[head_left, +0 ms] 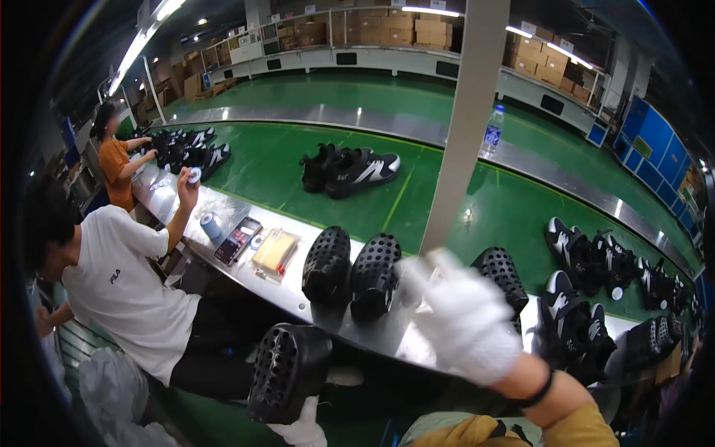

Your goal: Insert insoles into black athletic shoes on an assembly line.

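Observation:
My left hand (304, 426), in a white glove, holds a black perforated clog (289, 367) from below at the lower middle. My right hand (460, 316), also white-gloved, is raised over the steel edge (376, 337) of the green conveyor belt (357, 216); its fingers are curled and I cannot tell whether anything is in them. Two more black perforated clogs (350, 270) stand on the belt edge just left of that hand, and a third one (502, 272) lies behind it.
A seated person in a white shirt (123, 294) at my left holds up a small roll. Farther off stands a person in orange (113, 165). Black-and-white sneakers (356, 170) lie on the belt, more pairs (596, 298) at right. A pillar (463, 123), a water bottle (491, 132).

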